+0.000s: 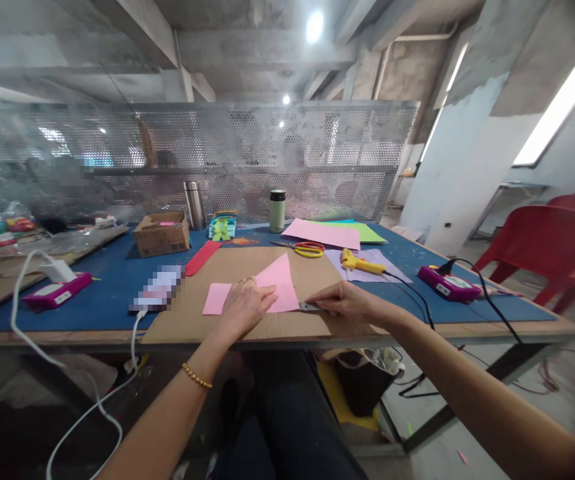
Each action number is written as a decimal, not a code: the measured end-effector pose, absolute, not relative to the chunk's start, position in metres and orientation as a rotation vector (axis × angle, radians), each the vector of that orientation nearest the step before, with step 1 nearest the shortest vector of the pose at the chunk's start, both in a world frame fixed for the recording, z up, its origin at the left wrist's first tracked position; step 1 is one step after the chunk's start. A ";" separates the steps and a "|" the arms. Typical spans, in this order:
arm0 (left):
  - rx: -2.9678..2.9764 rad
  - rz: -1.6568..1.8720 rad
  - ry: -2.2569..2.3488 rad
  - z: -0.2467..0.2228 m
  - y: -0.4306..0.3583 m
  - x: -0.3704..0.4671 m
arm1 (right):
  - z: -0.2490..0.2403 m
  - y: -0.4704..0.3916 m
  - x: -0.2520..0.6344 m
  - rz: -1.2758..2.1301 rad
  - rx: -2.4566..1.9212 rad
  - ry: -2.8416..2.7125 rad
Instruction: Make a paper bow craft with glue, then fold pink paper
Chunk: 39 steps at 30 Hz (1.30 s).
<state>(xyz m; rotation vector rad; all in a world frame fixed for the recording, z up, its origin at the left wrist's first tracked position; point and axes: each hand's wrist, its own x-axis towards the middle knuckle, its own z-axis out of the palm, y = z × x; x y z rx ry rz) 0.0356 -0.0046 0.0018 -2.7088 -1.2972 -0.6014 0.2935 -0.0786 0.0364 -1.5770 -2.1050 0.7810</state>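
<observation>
Folded pink paper (pixel 282 283) lies on a sheet of brown cardboard (pixel 177 320), one corner rising to a point at the back. My left hand (pixel 247 303) rests flat on it, fingers stretched out and pressing it down; there is a ring on one finger. Beside the paper's right corner, my right hand (pixel 344 302) pinches a flat grey metal blade-like piece (pixel 309 307) with a small hole in its end. Its tip meets the paper's lower right corner. The rest of that piece is hidden under my fingers.
Scissors (pixel 310 249) and a yellow glue gun (pixel 362 263) on purple paper lie behind my right hand. Coloured sheets (pixel 322 233), a green flask (pixel 277 212), a steel bottle (pixel 194 207) and a cardboard box (pixel 162 235) stand farther back. A phone (pixel 160 288) lies left, a purple power box (pixel 448 283) right.
</observation>
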 end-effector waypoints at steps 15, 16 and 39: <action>-2.694 -0.602 -1.266 -0.001 -0.002 0.035 | 0.034 -0.080 0.281 0.711 -1.543 -2.202; -2.694 -0.599 -1.266 -0.001 -0.002 0.035 | 0.034 -0.081 0.281 0.705 -1.541 -2.201; -2.703 -0.565 -1.280 0.002 -0.004 0.034 | 0.021 -0.068 0.270 0.565 -1.542 -2.152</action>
